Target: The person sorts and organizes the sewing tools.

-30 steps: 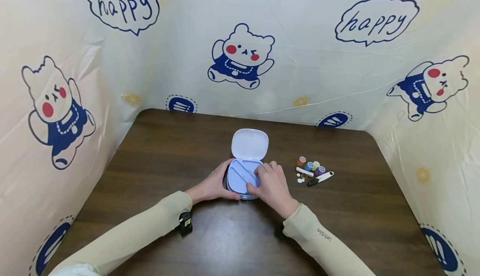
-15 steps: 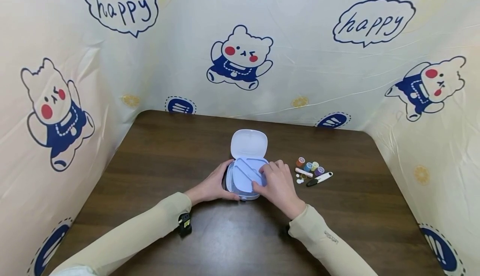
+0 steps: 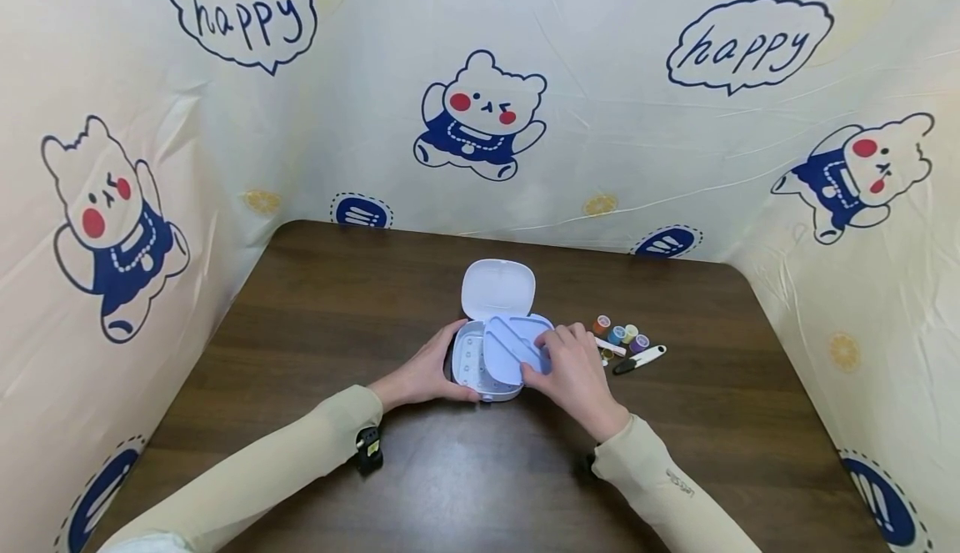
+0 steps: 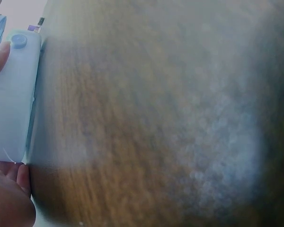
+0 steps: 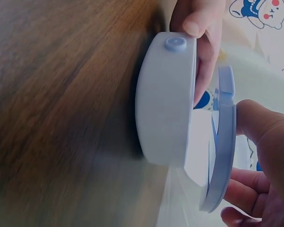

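Note:
A pale blue plastic box (image 3: 469, 374) stands on the table with its hinged lid (image 3: 498, 288) raised at the back. My left hand (image 3: 426, 368) grips the box's left side, thumb near the front button, as the left wrist view of the box (image 4: 12, 99) confirms. With thumb and fingers, my right hand (image 3: 576, 376) pinches a light blue divided tray (image 3: 501, 359). This tray is lifted clear of the box and overlaps its right part. In the right wrist view a gap shows between the tray (image 5: 226, 142) and the box rim. Small printed marks dot the box's inside.
Right of the box lie several thread spools (image 3: 617, 334), a white stick-like piece (image 3: 612, 348) and a black-and-white tool (image 3: 640, 359). The brown wooden table (image 3: 337, 286) meets a printed cloth curtain (image 3: 600, 136) on the far side and both flanks.
My right hand has lifted the tray out of the box and shifted it to the right, uncovering the box's left interior. The left hand has kept its grip in place.

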`<state>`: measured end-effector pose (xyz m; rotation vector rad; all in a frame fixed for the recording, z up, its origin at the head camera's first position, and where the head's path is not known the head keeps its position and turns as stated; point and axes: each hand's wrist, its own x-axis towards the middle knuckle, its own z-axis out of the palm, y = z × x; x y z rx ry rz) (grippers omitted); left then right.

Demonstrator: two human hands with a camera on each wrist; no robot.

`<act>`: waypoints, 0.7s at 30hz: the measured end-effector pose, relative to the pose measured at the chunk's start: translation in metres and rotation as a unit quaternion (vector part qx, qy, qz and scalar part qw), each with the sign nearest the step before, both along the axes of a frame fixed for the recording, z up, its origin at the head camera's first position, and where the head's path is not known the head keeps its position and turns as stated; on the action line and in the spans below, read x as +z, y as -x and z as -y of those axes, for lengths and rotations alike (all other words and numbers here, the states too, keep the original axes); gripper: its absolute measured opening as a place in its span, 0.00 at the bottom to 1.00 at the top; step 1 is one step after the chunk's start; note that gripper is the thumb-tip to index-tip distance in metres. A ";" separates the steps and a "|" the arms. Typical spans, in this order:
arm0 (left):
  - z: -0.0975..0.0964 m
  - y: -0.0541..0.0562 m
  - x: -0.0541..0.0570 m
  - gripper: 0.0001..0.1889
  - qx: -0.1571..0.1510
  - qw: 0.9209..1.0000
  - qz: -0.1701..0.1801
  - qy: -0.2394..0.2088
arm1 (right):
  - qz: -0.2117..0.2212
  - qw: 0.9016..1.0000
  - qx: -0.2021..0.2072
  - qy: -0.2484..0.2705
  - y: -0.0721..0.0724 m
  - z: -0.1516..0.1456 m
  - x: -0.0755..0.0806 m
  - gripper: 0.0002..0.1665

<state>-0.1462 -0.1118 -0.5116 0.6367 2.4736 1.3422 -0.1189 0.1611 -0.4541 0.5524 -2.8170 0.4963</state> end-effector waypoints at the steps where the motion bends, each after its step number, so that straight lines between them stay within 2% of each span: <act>1: 0.000 0.000 0.000 0.66 0.000 1.000 0.001 0.001 | 0.001 1.000 -0.002 -0.001 0.000 -0.002 0.000 0.24; 8: 0.000 -0.001 0.004 0.65 0.001 1.000 0.015 0.002 | 0.001 1.000 -0.007 -0.003 -0.001 -0.014 -0.004 0.25; 21: 0.000 -0.001 0.004 0.66 0.003 1.000 0.026 0.001 | -0.027 0.999 -0.021 -0.005 0.001 -0.044 -0.013 0.24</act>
